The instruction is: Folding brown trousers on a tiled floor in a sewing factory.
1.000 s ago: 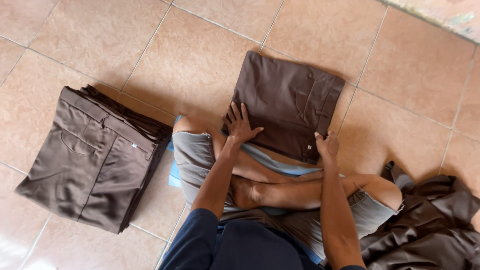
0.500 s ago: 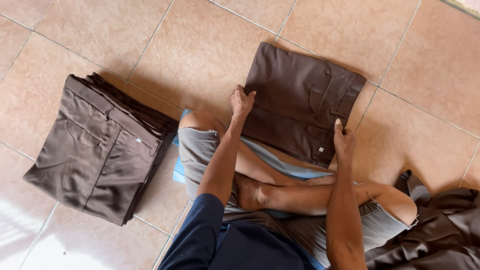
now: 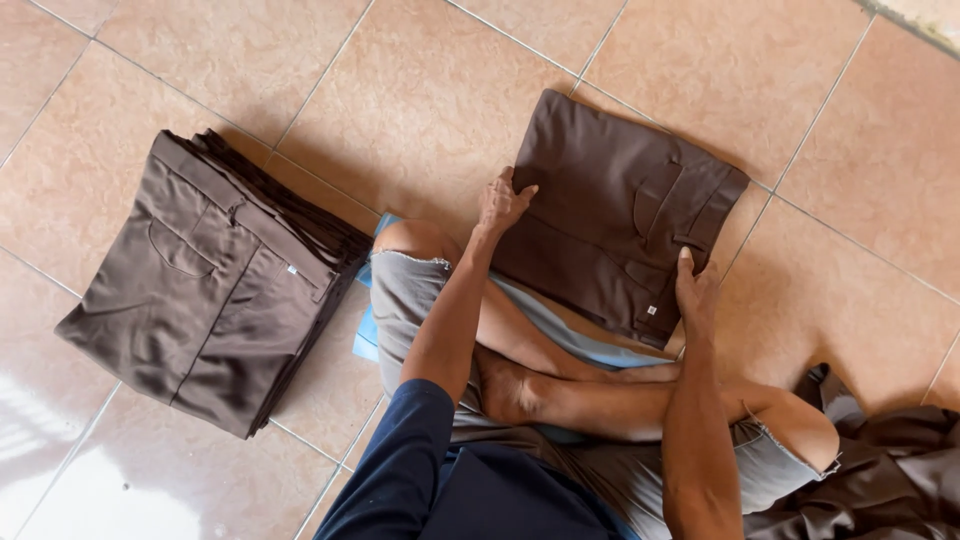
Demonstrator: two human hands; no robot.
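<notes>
Stack of folded trousers [image 3: 215, 285] leftward

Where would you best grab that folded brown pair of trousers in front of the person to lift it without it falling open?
Probably by its two opposite side edges, as the hands sit now: the left hand at the near left edge, the right hand at the near right corner by the waistband. The folded trousers lie flat on the tiled floor, so fingers slid under both sides would likely keep the layers together.
</notes>
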